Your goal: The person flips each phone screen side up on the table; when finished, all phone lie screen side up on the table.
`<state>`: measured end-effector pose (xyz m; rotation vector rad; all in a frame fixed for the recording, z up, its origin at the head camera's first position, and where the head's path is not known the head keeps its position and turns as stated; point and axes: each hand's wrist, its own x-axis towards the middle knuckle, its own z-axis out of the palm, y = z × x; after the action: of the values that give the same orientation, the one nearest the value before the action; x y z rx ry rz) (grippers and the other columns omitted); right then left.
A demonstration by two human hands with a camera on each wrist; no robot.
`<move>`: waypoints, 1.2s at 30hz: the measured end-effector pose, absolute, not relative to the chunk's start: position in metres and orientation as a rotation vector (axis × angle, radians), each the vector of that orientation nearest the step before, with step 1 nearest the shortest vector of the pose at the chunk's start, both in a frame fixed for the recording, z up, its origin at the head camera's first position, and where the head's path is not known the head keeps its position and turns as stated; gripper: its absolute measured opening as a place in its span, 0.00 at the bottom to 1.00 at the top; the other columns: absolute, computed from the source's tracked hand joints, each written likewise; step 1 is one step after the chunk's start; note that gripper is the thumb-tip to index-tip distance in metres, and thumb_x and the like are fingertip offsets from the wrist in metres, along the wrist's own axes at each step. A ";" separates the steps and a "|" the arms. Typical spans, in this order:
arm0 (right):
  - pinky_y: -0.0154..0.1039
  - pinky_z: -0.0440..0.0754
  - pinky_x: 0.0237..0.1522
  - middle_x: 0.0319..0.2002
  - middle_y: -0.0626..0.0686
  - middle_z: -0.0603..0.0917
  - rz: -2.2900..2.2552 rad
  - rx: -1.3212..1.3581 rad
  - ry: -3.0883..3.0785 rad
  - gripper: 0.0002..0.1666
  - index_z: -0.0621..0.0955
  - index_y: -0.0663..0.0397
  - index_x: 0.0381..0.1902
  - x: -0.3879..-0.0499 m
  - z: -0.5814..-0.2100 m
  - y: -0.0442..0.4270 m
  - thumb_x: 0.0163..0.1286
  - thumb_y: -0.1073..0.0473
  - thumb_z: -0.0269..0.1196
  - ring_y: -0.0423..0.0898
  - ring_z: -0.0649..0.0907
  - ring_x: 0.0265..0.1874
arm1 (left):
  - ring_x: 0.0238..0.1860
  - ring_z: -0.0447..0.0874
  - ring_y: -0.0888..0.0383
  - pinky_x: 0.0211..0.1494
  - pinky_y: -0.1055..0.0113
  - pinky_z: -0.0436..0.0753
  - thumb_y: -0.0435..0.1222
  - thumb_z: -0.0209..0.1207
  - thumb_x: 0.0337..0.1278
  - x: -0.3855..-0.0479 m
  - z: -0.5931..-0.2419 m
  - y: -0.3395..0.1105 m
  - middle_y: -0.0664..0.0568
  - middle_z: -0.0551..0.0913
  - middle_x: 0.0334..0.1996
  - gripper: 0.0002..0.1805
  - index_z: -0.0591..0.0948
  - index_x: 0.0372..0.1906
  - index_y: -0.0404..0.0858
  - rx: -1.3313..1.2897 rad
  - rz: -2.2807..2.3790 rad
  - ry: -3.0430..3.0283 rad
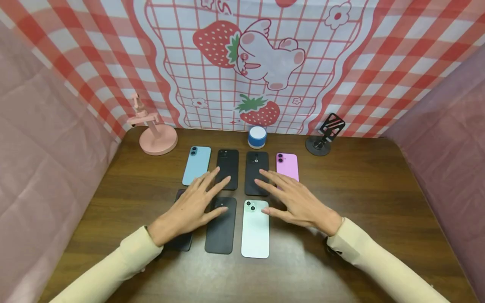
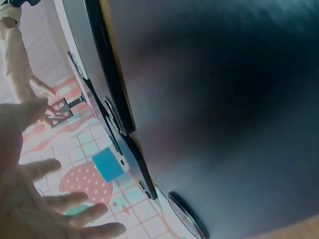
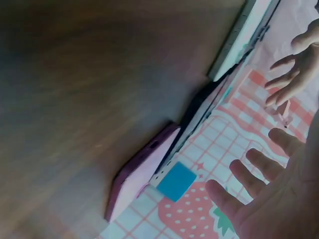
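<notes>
Several smartphones lie face down in two rows on the wooden table. The far row holds a light blue phone [image 1: 197,166], a black phone [image 1: 228,164], a dark grey phone [image 1: 257,185] and a pink phone [image 1: 288,165]. Nearer lie a dark phone [image 1: 184,242], partly hidden by my left hand [image 1: 191,208], another dark grey phone [image 1: 221,231] and a pale mint phone [image 1: 255,235]. My left hand, fingers spread, hovers over the left phones. Over the pink and mint phones' side hovers my right hand [image 1: 299,202], fingers likewise spread. Both hold nothing.
A pink phone stand [image 1: 158,139] is at the back left and a black stand [image 1: 319,145] at the back right. Between them sits a small blue-and-white cylinder [image 1: 257,138]. A strawberry-print checked cloth [image 1: 326,54] hangs behind the wooden table [image 1: 363,185].
</notes>
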<state>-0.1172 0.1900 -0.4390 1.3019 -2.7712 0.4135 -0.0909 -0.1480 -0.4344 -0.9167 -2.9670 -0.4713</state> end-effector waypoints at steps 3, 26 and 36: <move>0.59 0.69 0.76 0.84 0.50 0.58 0.500 1.306 -2.783 0.44 0.59 0.37 0.84 -0.121 -0.436 0.183 0.77 0.32 0.56 0.53 0.66 0.80 | 0.76 0.65 0.33 0.71 0.34 0.74 0.58 0.63 0.68 -0.093 -0.433 -0.150 0.39 0.54 0.84 0.46 0.58 0.84 0.53 -0.818 -0.503 -2.968; 0.46 0.88 0.49 0.58 0.63 0.82 1.240 1.292 -2.765 0.35 0.72 0.57 0.74 -0.188 -0.430 0.100 0.75 0.51 0.67 0.53 0.86 0.51 | 0.53 0.72 0.31 0.38 0.47 0.84 0.53 0.66 0.67 -0.112 -0.436 -0.170 0.24 0.67 0.65 0.44 0.66 0.79 0.34 -0.267 -0.532 -3.026; 0.39 0.88 0.48 0.56 0.62 0.83 1.264 1.216 -2.854 0.34 0.74 0.59 0.72 -0.220 -0.426 0.065 0.73 0.54 0.68 0.51 0.87 0.50 | 0.45 0.69 0.36 0.34 0.56 0.78 0.56 0.66 0.66 -0.122 -0.436 -0.172 0.25 0.67 0.59 0.49 0.62 0.81 0.33 -0.204 -0.383 -3.137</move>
<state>-0.2205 0.0649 -0.4263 1.2162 -2.8539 1.2644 -0.1218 -0.1725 -0.4362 -0.2040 -3.1371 -0.3832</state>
